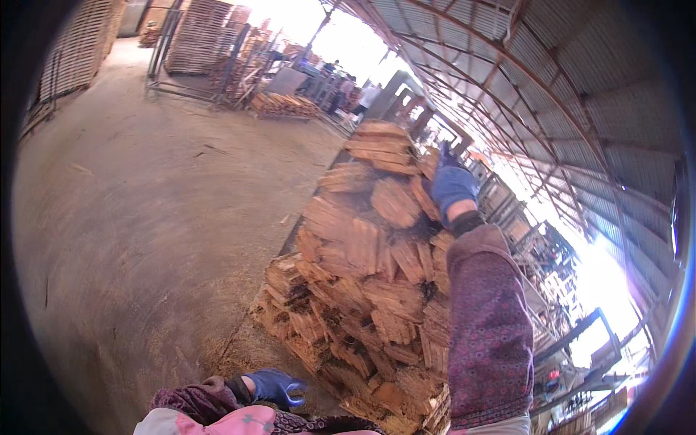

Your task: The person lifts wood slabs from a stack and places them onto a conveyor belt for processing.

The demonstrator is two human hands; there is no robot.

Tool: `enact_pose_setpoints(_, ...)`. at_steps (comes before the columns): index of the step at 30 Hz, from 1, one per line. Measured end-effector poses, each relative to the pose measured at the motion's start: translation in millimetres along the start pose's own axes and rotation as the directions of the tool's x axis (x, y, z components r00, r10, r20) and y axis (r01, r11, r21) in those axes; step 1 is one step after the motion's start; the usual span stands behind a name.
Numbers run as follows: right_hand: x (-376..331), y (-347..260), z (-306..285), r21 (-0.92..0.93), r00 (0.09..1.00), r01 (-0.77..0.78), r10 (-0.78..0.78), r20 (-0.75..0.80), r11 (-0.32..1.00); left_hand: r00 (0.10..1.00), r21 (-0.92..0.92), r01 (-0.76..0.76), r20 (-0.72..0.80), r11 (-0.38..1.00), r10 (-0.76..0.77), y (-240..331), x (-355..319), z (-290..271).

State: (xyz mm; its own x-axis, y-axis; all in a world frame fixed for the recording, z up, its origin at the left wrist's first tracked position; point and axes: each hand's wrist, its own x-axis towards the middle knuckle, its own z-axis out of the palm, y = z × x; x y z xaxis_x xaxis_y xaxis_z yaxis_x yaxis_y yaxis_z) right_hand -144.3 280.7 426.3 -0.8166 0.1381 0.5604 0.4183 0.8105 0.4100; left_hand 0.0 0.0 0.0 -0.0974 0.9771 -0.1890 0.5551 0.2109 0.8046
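Open shed, dirt floor (145, 217), corrugated roof (580, 65). Stacked split timber pile (362, 290) centre. Right hand (453, 185), blue-gloved, stretched onto pile top, grip unclear. Left hand (274, 386) low by pile's base, loosely curled, holding nothing.

Open shed. Corrugated metal roof (580, 65) on curved steel trusses. Bare dirt floor (145, 217). Stacked wooden pallets (199, 32) along far side. Harsh daylight floods the open ends.
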Motion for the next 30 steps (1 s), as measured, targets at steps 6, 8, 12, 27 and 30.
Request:
enact_pose_setpoints(6,-32,36,-11,-0.116,0.988,-0.076,0.091,0.128,0.990,0.989,-0.154,-0.139,-0.070,0.978,0.129,-15,-25,-2)
enact_pose_setpoints(8,-66,41,-42,-0.116,0.995,-0.012,0.024,0.100,0.993,0.950,-0.394,-0.306,-0.181,0.867,0.254,-15,-13,0)
enact_pose_setpoints(12,-139,67,-81,-0.068,0.908,0.296,-0.303,-0.290,0.953,0.840,-0.663,-0.508,-0.239,0.550,0.487,51,27,-70)
enact_pose_setpoints(27,-519,29,-129,0.577,0.974,-0.208,0.113,0.197,0.790,0.808,-0.985,-0.060,-0.145,-0.164,0.571,255,167,-91)
enact_pose_setpoints(30,-589,47,-81,0.909,0.691,-0.414,0.667,0.280,0.047,0.895,-0.937,-0.264,-0.148,0.231,0.421,199,197,18)
